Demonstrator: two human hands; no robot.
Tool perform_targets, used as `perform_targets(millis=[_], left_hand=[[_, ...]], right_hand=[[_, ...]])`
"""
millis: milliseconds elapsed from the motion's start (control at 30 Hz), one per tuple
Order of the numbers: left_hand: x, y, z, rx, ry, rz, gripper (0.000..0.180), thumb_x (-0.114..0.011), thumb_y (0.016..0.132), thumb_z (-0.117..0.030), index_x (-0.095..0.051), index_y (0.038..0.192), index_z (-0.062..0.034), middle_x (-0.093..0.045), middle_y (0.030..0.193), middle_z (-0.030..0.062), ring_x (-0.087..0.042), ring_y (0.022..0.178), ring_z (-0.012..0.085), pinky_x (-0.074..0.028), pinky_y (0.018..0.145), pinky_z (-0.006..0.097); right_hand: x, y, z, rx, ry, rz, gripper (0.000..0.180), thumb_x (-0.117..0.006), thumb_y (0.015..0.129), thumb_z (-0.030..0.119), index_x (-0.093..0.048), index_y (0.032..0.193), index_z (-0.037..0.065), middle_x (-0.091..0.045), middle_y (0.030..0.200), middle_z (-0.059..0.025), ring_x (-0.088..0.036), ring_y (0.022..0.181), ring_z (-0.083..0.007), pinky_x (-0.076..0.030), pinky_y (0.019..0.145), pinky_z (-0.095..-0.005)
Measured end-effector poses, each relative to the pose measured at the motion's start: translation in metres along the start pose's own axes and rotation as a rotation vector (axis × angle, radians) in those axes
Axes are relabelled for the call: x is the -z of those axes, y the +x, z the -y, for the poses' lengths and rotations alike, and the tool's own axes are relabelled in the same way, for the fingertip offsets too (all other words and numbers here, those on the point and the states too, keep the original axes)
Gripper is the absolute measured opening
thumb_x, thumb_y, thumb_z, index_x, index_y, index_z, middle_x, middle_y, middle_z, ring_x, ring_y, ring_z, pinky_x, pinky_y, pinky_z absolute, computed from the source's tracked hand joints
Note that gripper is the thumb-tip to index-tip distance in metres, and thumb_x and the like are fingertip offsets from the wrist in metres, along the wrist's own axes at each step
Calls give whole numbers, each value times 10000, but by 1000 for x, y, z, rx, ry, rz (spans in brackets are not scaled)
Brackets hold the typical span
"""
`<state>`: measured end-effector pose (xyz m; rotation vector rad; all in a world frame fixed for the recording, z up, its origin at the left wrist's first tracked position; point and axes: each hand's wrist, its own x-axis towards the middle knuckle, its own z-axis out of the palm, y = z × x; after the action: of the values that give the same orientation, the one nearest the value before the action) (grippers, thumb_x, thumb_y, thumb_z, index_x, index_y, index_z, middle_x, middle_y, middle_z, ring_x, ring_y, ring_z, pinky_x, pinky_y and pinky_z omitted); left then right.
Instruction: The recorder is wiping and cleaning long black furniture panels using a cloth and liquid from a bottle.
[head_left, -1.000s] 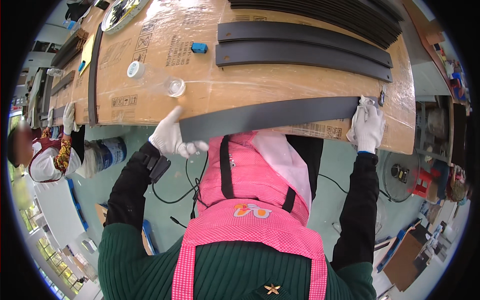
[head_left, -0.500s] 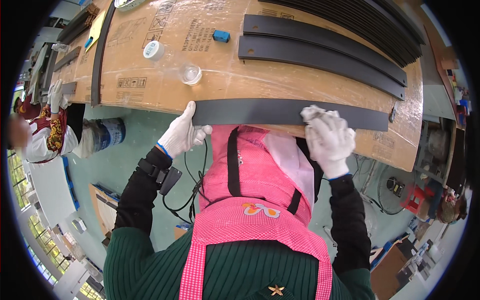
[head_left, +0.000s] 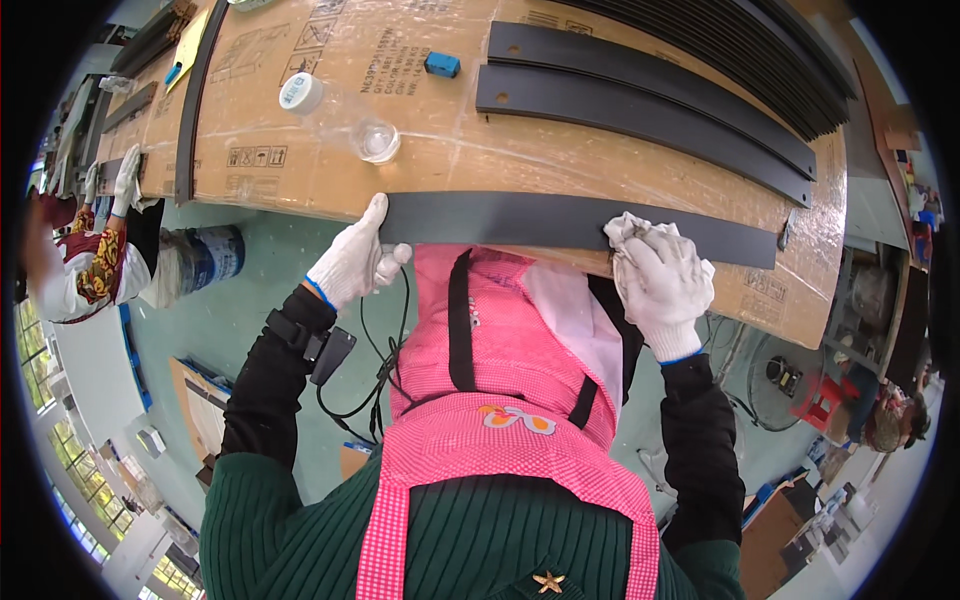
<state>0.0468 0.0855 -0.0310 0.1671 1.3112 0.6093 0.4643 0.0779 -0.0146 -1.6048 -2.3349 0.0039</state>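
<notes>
our white-gloved left hand (head_left: 352, 262) pins the nine o'clock end of the long flat dark grey strip (head_left: 560, 222) at the near edge of the cardboard-covered bench (head_left: 480, 150), fingers pressed together. our right hand (head_left: 662, 282) presses a bunched white cloth (head_left: 628, 230) on it toward three o'clock, fingers curled. at eleven o'clock lies a clear plastic bottle (head_left: 340, 118).

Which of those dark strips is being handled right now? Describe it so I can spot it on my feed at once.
Start at the cardboard-covered table. Along its near edge, closest to the person's pink apron, lies one long dark grey strip. Unlike the two strips farther back, it has the left hand at its left end and the right hand pressing a white cloth on it.
</notes>
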Motion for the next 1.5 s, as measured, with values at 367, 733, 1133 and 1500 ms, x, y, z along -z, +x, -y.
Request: perform_targets(millis=[367, 733, 1133, 1500], left_hand=[[-6, 0, 1, -10, 36, 23, 568, -461, 1093, -644, -485, 1396, -164, -673, 1099, 108, -522, 629, 93, -385, 430, 200], [-15, -3, 1, -47, 8, -93, 518, -451, 1114, -601, -559, 1201, -102, -691, 900, 77, -549, 533, 91, -372, 388, 198], [40, 11, -35, -1566, 680, -495, 754, -807, 941, -168, -415, 1558, 16, -549, 1506, 189, -515, 1417, 259, -389, 1209, 404], [-6, 34, -76, -1426, 683, -301, 768, -916, 782, -137, -527, 1433, -15, -687, 1194, 78, -667, 1109, 169, -569, 969, 336]], right_hand=[[23, -19, -87, -494, -252, 163, 246, -715, 940, 288, -780, 1152, 181, -671, 1230, -80, -618, 1175, -295, -542, 982, -444], [16, 20, -26, -351, -167, 267, 315, -645, 955, 366, -746, 1192, 184, -663, 1184, -80, -620, 1116, -317, -528, 945, -461], [-2, 33, 19, -228, -118, 204, 275, -687, 932, 308, -767, 1193, 271, -697, 1256, -30, -654, 1133, -300, -560, 934, -463], [-6, 7, 12, -257, -155, 25, 359, -708, 934, 327, -750, 1290, 343, -677, 1136, -25, -663, 1099, -278, -596, 892, -447]])
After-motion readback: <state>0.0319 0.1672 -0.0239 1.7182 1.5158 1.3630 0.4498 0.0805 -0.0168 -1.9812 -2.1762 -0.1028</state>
